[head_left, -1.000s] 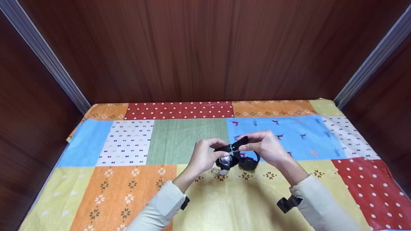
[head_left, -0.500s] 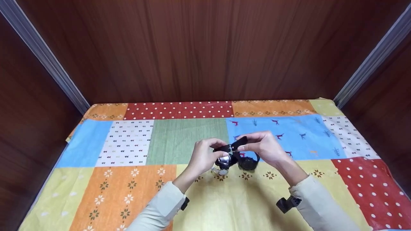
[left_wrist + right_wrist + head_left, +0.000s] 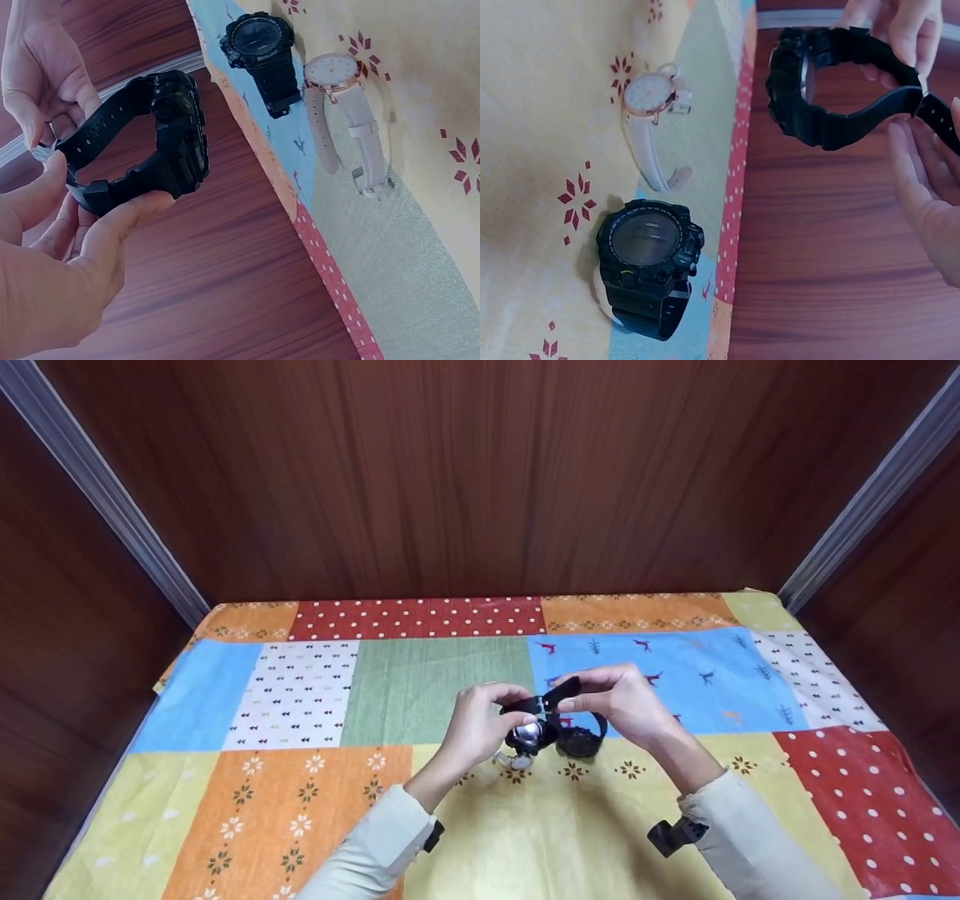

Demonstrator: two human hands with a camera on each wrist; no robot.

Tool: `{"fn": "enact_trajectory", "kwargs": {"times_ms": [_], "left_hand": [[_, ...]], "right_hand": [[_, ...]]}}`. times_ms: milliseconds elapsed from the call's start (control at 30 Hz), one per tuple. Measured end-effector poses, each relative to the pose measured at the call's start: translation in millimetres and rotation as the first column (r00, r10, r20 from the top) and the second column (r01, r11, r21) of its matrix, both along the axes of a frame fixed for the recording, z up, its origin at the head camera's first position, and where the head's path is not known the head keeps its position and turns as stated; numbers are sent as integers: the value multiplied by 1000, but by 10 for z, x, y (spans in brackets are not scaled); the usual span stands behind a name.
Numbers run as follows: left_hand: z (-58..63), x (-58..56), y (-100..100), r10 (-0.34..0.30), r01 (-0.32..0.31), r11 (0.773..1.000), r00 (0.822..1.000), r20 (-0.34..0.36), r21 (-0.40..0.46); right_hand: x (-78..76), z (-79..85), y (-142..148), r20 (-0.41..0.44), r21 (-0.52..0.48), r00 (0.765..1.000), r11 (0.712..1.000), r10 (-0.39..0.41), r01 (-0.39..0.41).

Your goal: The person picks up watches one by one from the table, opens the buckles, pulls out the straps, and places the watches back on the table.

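Both hands hold the strap of a black wristwatch (image 3: 180,135) above the tablecloth. My left hand (image 3: 474,724) grips the buckle end, its thumb pressed along the band. With thumb and fingers, my right hand (image 3: 621,703) pinches the other strap end. In the right wrist view the strap passes through the buckle (image 3: 922,94), and its holed tip sticks out toward the right hand. The band forms a loop, with the case hanging below the hands. Beneath lie a second black watch (image 3: 646,244) and a watch with a pale strap and white dial (image 3: 649,94).
A patchwork-print tablecloth (image 3: 300,810) covers the table. Wood-grain panels (image 3: 480,480) rise behind it and at both sides, with metal strips in the corners. Black wrist cameras (image 3: 675,836) sit on the pale sleeves.
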State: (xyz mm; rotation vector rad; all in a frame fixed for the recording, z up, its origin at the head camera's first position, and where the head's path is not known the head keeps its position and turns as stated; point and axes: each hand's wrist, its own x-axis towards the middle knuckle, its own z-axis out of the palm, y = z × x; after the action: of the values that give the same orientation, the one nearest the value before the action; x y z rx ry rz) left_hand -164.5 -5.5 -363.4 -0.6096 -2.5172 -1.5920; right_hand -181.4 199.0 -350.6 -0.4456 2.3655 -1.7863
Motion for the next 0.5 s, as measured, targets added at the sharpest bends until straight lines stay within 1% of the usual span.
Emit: {"fn": "enact_trajectory", "kwargs": {"times_ms": [133,367,500], "left_hand": [[-3,9,12,-3,3,1000,1000,-6,2],[-21,12,34,-3,4,1000,1000,-26,8],[-22,15,37,-5,5,1000,999,-37,6]], "right_hand": [[3,-5,14,-23,15,1000,1000,-6,6],[18,9,27,-14,16,1000,1000,-26,26],[16,25,24,-28,24,999,999,-20,21]]}}
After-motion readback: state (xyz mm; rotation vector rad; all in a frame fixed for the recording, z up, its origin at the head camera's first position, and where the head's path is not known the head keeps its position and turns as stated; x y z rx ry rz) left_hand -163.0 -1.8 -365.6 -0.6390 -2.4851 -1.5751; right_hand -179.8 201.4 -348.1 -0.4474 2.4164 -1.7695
